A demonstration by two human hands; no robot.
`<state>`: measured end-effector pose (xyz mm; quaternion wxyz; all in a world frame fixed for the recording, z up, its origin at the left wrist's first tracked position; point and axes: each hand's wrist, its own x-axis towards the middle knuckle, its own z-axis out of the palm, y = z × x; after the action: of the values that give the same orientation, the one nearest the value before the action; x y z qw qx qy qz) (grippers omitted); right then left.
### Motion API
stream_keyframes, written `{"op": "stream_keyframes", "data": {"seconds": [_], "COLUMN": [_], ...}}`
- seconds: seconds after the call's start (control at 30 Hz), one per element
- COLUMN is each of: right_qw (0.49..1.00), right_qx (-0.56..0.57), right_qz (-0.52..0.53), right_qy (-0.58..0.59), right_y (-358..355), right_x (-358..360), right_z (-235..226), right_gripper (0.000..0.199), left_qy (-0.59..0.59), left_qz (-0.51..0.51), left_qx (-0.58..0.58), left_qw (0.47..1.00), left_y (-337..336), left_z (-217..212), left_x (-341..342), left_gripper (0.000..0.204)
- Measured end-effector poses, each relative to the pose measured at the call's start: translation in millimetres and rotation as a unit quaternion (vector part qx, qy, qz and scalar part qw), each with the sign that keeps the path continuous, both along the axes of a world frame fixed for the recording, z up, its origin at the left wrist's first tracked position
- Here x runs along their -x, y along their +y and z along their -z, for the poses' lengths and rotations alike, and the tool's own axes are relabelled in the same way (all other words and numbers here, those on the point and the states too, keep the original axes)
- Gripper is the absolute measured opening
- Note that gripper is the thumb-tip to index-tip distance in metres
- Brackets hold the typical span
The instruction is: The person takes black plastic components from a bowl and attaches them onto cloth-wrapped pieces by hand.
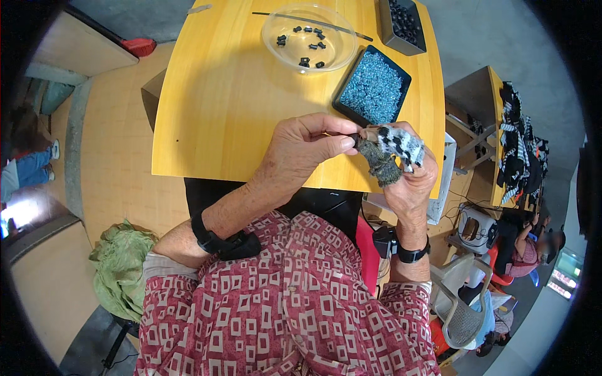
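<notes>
The left hand (301,150) is pinching a small black part (355,139) against the cloth-wrapped fingers (392,153) of the right hand (407,175) — both clenched; blue screw tray (342,100) lying at twelve o'clock — steady, aligned pressing seems best.

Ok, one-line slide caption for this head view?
Left hand pinches a small black part against the cloth-wrapped fingers of the right hand, above a yellow table holding a clear bowl and trays.

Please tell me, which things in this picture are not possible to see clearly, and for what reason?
- Small dark part, head view: pinched between the left hand and right hand; fingertips cover most of it, shape unclear.
- Right hand fingers: wrapped in cloth covers, so the grip is hidden.
- Black tray: cut by the top edge; its dark pieces are too small to identify.
- Blue pieces in the second tray: too small to tell.
</notes>
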<state>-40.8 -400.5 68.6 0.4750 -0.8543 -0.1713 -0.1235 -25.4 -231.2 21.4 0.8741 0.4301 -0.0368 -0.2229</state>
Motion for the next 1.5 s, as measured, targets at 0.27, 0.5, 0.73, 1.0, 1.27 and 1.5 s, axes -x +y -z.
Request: {"op": "stream_keyframes", "data": {"seconds": [0.27,0.5,0.73,1.0,1.27,1.5], "right_qw": [0.999,0.999,0.995,0.996,0.992,0.995], "right_qx": [-0.011,0.028,0.088,0.085,-0.067,0.07], "right_qz": [0.002,0.019,0.006,-0.018,0.053,0.024], "right_qy": [0.03,0.001,-0.044,0.018,0.088,-0.074], "right_y": [5.1,2.5,6.8,4.3,6.7,5.0], "right_x": [5.6,9.2,7.0,8.2,11.5,11.9], "right_z": [0.8,5.5,5.9,1.9,9.4,19.1], "right_gripper": [0.015,0.018,0.022,0.026,0.021,0.026], "left_qy": [0.029,0.016,-0.002,-0.026,0.039,0.05], "left_qz": [-0.016,-0.001,-0.009,-0.013,0.021,0.018], "left_qx": [0.028,0.005,-0.016,-0.044,0.006,0.019], "left_qw": [0.999,1.0,1.0,0.999,0.999,0.998], "left_y": [-1.6,0.8,-0.7,0.2,0.4,-2.1], "left_z": [8.8,7.9,9.2,11.4,11.6,19.8], "left_x": [-2.1,-2.9,-2.3,-0.8,-1.5,-1.4], "left_gripper": [0.019,0.02,0.019,0.02,0.019,0.019]}}
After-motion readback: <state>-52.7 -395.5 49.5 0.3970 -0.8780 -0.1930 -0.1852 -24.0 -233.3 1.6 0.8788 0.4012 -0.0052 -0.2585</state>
